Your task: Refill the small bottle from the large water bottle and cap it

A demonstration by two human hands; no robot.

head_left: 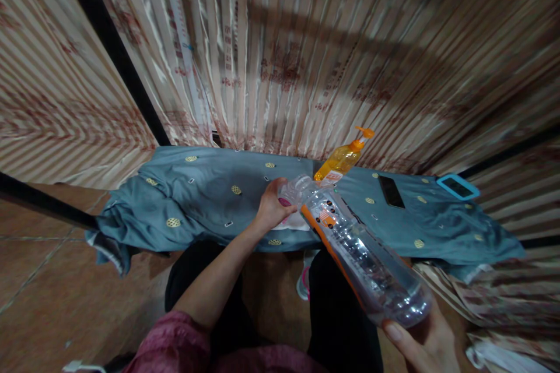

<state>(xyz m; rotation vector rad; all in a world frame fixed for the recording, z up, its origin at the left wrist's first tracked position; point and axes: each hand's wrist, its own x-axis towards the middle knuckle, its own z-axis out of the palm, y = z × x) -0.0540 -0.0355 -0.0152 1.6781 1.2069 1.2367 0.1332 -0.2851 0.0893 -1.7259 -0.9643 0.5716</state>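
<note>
My right hand (422, 341) grips the base of a large clear plastic bottle (363, 250) with an orange label, tilted so its neck points away from me over the table. My left hand (273, 204) is closed around the bottle's mouth, fingers at the cap end. Under the neck lies a pale cloth or paper (297, 222) with pink on it. An orange pump bottle (343, 158) stands just behind the clear bottle's neck, on the blue-grey cloth (205, 198) that covers the low table.
A dark phone (391, 191) lies on the cloth to the right, and a device in a turquoise case (457, 186) sits near the far right corner. Striped shiny curtains (284, 46) hang behind. Brown tiled floor (56, 291) lies to the left.
</note>
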